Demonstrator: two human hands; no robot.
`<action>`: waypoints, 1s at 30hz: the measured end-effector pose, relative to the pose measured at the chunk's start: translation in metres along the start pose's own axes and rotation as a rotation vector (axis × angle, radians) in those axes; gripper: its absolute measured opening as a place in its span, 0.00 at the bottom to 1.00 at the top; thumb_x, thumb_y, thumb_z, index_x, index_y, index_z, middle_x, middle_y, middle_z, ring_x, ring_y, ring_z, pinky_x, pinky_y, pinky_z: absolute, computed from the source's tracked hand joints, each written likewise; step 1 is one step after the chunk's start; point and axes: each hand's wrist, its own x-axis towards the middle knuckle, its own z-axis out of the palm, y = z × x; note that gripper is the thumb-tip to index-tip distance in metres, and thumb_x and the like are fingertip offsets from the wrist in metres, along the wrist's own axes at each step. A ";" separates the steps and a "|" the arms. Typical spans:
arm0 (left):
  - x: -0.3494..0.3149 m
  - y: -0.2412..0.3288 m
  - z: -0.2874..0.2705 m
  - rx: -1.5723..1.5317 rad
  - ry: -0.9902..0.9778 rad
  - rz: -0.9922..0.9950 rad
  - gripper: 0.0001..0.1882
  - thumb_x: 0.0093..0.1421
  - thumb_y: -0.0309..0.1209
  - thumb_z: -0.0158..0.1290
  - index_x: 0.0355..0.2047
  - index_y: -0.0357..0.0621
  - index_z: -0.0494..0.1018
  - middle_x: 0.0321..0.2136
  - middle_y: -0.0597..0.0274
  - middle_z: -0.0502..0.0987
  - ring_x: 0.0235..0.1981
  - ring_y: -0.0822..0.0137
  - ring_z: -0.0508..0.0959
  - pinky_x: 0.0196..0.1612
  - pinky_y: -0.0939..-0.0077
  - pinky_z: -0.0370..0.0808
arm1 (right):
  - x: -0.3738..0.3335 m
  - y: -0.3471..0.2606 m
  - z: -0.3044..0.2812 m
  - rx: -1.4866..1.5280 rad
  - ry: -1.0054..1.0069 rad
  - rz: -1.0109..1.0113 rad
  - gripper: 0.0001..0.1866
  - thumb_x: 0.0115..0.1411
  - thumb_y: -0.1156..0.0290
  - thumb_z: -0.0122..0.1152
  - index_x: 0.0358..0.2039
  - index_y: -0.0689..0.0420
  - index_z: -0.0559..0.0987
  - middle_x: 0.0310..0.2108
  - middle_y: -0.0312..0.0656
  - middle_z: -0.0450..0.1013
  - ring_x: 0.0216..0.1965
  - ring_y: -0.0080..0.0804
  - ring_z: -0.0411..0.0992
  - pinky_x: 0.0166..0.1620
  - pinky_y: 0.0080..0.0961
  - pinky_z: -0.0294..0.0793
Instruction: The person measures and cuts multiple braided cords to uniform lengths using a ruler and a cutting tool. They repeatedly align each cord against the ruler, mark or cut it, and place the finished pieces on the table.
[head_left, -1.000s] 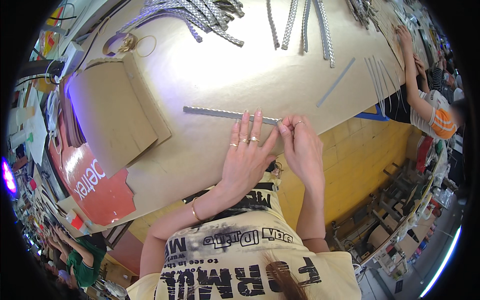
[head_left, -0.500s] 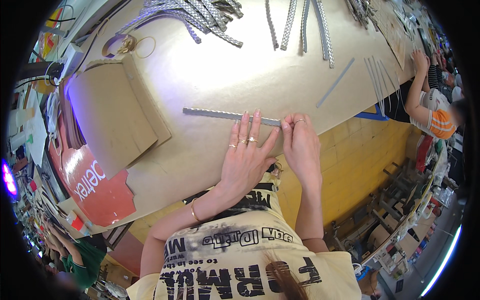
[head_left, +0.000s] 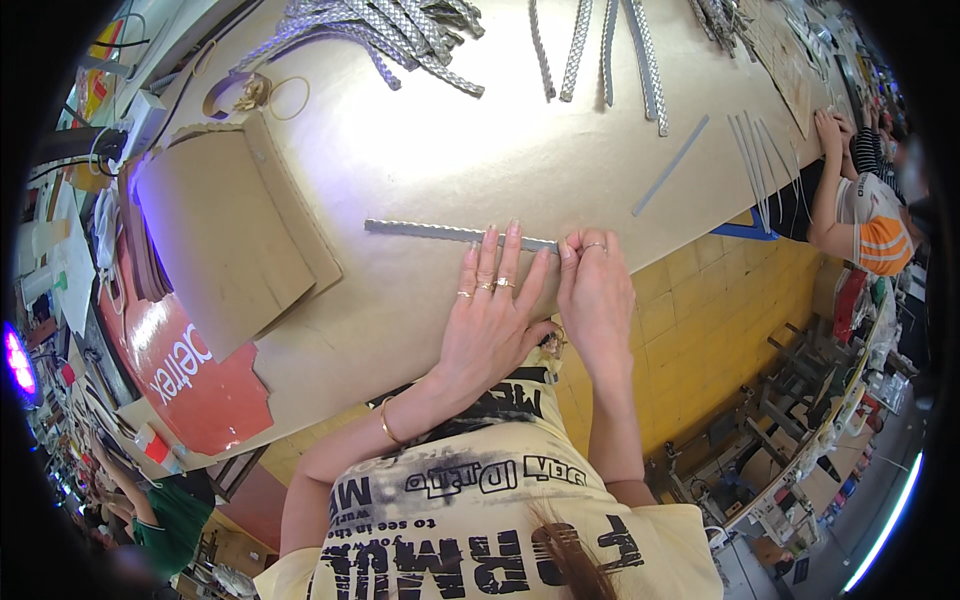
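A narrow braided strip (head_left: 425, 231) with a grey backing lies across the brown-paper-covered table in front of me. Across its right part rest the outstretched fingers of my left hand (head_left: 488, 325), flat and open, pressing it down. At the strip's right end my right hand (head_left: 598, 300) is closed, thumb and fingertips pinching the tip; the tip itself is mostly hidden. Beyond my right hand, apart from it, lies a loose thin grey strip (head_left: 670, 166).
A heap of silvery braided strips (head_left: 410, 35) lies at the far side, with several more strips (head_left: 575, 50) to its right. Folded cardboard (head_left: 225, 230) and a red sheet (head_left: 185, 370) occupy the left. Thin grey cords (head_left: 755, 165) lie near a co-worker (head_left: 870, 215) on the right.
My right hand has shifted slightly left and tilted while still pinching the strip's end. My left index finger has moved a little left. The strip stays nearly in place.
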 end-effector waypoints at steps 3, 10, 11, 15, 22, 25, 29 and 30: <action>0.001 -0.001 0.004 0.078 0.055 -0.003 0.40 0.61 0.54 0.52 0.68 0.47 0.58 0.69 0.44 0.52 0.70 0.43 0.53 0.69 0.49 0.51 | -0.003 0.001 0.005 -0.012 0.053 -0.011 0.07 0.66 0.71 0.51 0.37 0.62 0.74 0.37 0.50 0.70 0.38 0.50 0.72 0.41 0.41 0.72; 0.002 0.000 0.014 0.257 0.116 -0.030 0.30 0.65 0.41 0.48 0.66 0.48 0.62 0.68 0.52 0.57 0.68 0.49 0.58 0.69 0.50 0.53 | -0.028 0.013 0.022 -0.110 0.178 -0.245 0.19 0.65 0.68 0.52 0.55 0.55 0.74 0.59 0.49 0.65 0.58 0.48 0.64 0.57 0.47 0.61; 0.001 0.000 0.013 0.214 0.121 -0.037 0.30 0.64 0.40 0.48 0.66 0.48 0.62 0.68 0.53 0.57 0.68 0.49 0.57 0.69 0.49 0.52 | -0.032 0.014 0.026 -0.155 0.116 -0.253 0.21 0.65 0.66 0.52 0.58 0.52 0.73 0.62 0.49 0.63 0.62 0.48 0.60 0.60 0.50 0.57; -0.008 -0.008 0.003 0.079 0.087 -0.133 0.32 0.63 0.37 0.47 0.68 0.50 0.59 0.69 0.55 0.55 0.70 0.49 0.54 0.70 0.45 0.46 | -0.040 0.022 0.032 -0.264 0.064 -0.217 0.24 0.66 0.58 0.50 0.63 0.42 0.71 0.70 0.51 0.52 0.71 0.54 0.46 0.66 0.60 0.41; -0.031 -0.052 -0.027 0.145 0.145 -0.331 0.36 0.63 0.43 0.49 0.69 0.47 0.55 0.70 0.55 0.53 0.71 0.47 0.49 0.70 0.41 0.42 | -0.042 0.020 0.037 -0.062 0.079 -0.099 0.24 0.66 0.58 0.51 0.62 0.39 0.73 0.72 0.53 0.46 0.72 0.60 0.39 0.68 0.64 0.31; -0.034 -0.057 -0.029 0.117 0.173 -0.338 0.38 0.63 0.43 0.49 0.69 0.42 0.53 0.71 0.53 0.50 0.72 0.46 0.45 0.70 0.41 0.40 | -0.044 0.017 0.037 0.019 0.111 -0.057 0.24 0.65 0.59 0.51 0.62 0.40 0.73 0.72 0.53 0.46 0.72 0.60 0.39 0.68 0.62 0.31; -0.034 -0.063 -0.030 0.052 0.160 -0.296 0.40 0.63 0.45 0.49 0.69 0.36 0.51 0.71 0.45 0.46 0.72 0.41 0.44 0.70 0.42 0.39 | -0.038 0.006 0.029 0.007 0.372 -0.058 0.25 0.64 0.62 0.53 0.60 0.56 0.73 0.69 0.54 0.52 0.70 0.57 0.46 0.67 0.59 0.39; -0.035 -0.064 -0.028 0.101 0.164 -0.270 0.41 0.63 0.46 0.49 0.69 0.35 0.50 0.71 0.40 0.45 0.71 0.39 0.43 0.70 0.44 0.39 | -0.031 0.002 0.027 -0.122 0.475 -0.199 0.27 0.63 0.60 0.57 0.59 0.59 0.72 0.64 0.53 0.61 0.65 0.53 0.56 0.64 0.53 0.50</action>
